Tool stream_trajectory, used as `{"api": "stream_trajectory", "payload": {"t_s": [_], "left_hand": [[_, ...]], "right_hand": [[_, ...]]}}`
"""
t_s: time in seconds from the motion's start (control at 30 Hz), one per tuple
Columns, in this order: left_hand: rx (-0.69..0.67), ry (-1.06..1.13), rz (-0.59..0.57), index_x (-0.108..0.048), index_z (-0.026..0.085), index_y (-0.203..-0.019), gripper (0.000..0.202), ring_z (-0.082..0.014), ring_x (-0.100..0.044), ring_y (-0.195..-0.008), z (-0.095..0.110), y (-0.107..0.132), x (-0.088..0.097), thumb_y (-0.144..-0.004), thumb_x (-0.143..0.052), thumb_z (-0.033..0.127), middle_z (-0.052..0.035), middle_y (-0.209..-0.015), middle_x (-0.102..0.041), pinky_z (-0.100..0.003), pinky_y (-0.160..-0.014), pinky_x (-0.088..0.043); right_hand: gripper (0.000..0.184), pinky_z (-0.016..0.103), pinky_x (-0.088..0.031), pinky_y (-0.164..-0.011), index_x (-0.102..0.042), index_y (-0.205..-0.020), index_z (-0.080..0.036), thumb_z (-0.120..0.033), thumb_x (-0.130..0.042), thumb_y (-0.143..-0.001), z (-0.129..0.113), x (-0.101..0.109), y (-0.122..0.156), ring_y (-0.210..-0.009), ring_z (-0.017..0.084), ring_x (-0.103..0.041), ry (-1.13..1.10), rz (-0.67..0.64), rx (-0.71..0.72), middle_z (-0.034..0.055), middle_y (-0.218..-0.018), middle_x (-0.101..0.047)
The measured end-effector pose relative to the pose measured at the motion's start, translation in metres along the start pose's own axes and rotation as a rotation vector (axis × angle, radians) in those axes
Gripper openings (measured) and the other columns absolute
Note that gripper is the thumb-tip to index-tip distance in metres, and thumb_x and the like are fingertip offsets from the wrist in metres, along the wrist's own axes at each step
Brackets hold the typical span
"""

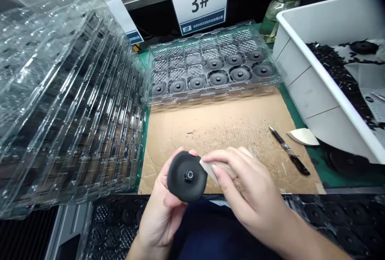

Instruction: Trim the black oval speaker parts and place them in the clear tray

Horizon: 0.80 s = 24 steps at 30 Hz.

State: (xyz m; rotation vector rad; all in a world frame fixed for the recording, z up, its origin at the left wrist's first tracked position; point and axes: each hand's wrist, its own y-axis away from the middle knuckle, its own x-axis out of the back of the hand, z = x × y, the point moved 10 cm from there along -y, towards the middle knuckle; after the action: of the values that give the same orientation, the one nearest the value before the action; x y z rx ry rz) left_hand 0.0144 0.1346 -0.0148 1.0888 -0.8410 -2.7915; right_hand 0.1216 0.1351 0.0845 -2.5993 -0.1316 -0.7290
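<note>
My left hand (161,212) grips a round black plastic disc (186,176) with a small hub in its middle, held above the near edge of a brown cardboard sheet (222,127). My right hand (243,187) pinches a small pale piece (207,168) against the disc's right rim. Behind the cardboard lies a clear blister tray (210,67); its front pockets hold several of the same black discs, its back pockets are bare.
A tall leaning stack of clear trays (60,99) fills the left. A white bin (325,71) with black parts and scraps stands at right. A small knife (288,151) and a pale scrap (302,136) lie on the cardboard's right. A "3#" sign (200,1) stands behind.
</note>
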Motion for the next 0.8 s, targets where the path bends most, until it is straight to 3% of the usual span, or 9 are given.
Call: {"api": "stream_trajectory", "payload": {"t_s": [0.07,0.17,0.33,0.4,0.5,0.57,0.67,0.73,0.8], "left_hand": [[-0.001,0.0,0.003,-0.07,0.03,-0.099,0.045,-0.0149,-0.065,-0.094,-0.001,-0.002,0.0,-0.056,-0.082,0.025,0.0023,-0.106,-0.071,-0.017,-0.082,-0.052],[0.007,-0.014,0.062,-0.07,0.032,-0.098,0.039,-0.0145,-0.066,-0.09,-0.005,-0.005,0.007,-0.061,-0.079,0.028,0.0031,-0.105,-0.07,-0.02,-0.081,-0.054],[0.03,0.055,0.063,-0.07,0.031,-0.099,0.045,-0.0157,-0.067,-0.091,-0.009,-0.01,0.009,-0.055,-0.078,0.042,0.0016,-0.108,-0.07,-0.021,-0.084,-0.053],[0.055,0.063,0.036,-0.07,0.03,-0.1,0.047,-0.0182,-0.066,-0.095,-0.011,-0.012,0.007,-0.055,-0.079,0.04,0.0012,-0.109,-0.069,-0.023,-0.087,-0.052],[0.069,0.057,0.017,-0.069,0.029,-0.101,0.048,-0.0188,-0.065,-0.098,-0.013,-0.013,0.004,-0.055,-0.078,0.04,0.0012,-0.11,-0.068,-0.023,-0.088,-0.051],[0.072,0.048,0.014,-0.069,0.029,-0.102,0.05,-0.0192,-0.064,-0.1,-0.015,-0.012,0.004,-0.055,-0.078,0.041,0.0009,-0.111,-0.068,-0.022,-0.087,-0.051],[0.06,0.02,0.02,-0.068,0.029,-0.105,0.054,-0.0214,-0.063,-0.103,-0.017,-0.01,0.005,-0.054,-0.08,0.041,-0.0001,-0.114,-0.067,-0.023,-0.084,-0.053],[0.058,0.006,0.026,-0.066,0.03,-0.107,0.054,-0.0203,-0.063,-0.103,-0.02,-0.007,0.006,-0.056,-0.081,0.037,-0.0008,-0.114,-0.067,-0.023,-0.085,-0.052],[0.099,0.005,0.007,-0.065,0.028,-0.109,0.05,-0.0191,-0.062,-0.102,-0.025,-0.004,0.007,-0.061,-0.079,0.034,-0.0028,-0.113,-0.067,-0.025,-0.09,-0.05]], "right_hand": [[0.018,0.03,-0.037,-0.059,-0.057,-0.097,-0.012,-0.006,-0.044,-0.086,-0.005,0.004,0.001,-0.065,0.016,-0.054,0.024,0.05,0.046,0.0053,-0.077,-0.064],[0.019,0.029,-0.04,-0.06,-0.057,-0.1,-0.015,-0.009,-0.043,-0.088,0.003,-0.002,0.002,-0.068,0.016,-0.058,-0.096,-0.015,0.05,0.0038,-0.079,-0.065],[0.017,0.027,-0.047,-0.066,-0.055,-0.105,-0.019,-0.023,-0.046,-0.092,0.095,-0.007,0.02,-0.084,0.017,-0.062,-0.08,0.031,-0.358,0.0044,-0.098,-0.066],[0.017,0.029,-0.047,-0.069,-0.058,-0.104,-0.021,-0.025,-0.047,-0.092,0.118,-0.024,0.037,-0.085,0.018,-0.062,-0.084,-0.028,-0.39,0.004,-0.098,-0.066],[0.014,0.032,-0.047,-0.071,-0.066,-0.095,-0.022,-0.023,-0.053,-0.089,0.131,-0.047,0.056,-0.08,0.019,-0.063,-0.093,-0.143,-0.361,0.0023,-0.087,-0.069],[0.015,0.031,-0.047,-0.067,-0.067,-0.097,-0.022,-0.023,-0.053,-0.089,0.129,-0.043,0.056,-0.077,0.019,-0.063,-0.088,-0.139,-0.381,0.0025,-0.085,-0.07],[0.021,0.026,-0.046,-0.062,-0.061,-0.109,-0.024,-0.024,-0.049,-0.092,0.103,-0.009,0.035,-0.083,0.016,-0.062,-0.088,-0.009,-0.402,0.0032,-0.1,-0.067],[0.022,0.027,-0.046,-0.07,-0.058,-0.112,-0.022,-0.02,-0.049,-0.092,0.061,0.018,0.013,-0.091,0.016,-0.061,-0.104,0.13,-0.251,0.0034,-0.106,-0.065],[0.024,0.031,-0.045,-0.074,-0.057,-0.112,-0.014,-0.014,-0.046,-0.091,0.013,0.022,-0.002,-0.084,0.017,-0.06,-0.111,0.113,-0.001,0.0063,-0.098,-0.067]]}}
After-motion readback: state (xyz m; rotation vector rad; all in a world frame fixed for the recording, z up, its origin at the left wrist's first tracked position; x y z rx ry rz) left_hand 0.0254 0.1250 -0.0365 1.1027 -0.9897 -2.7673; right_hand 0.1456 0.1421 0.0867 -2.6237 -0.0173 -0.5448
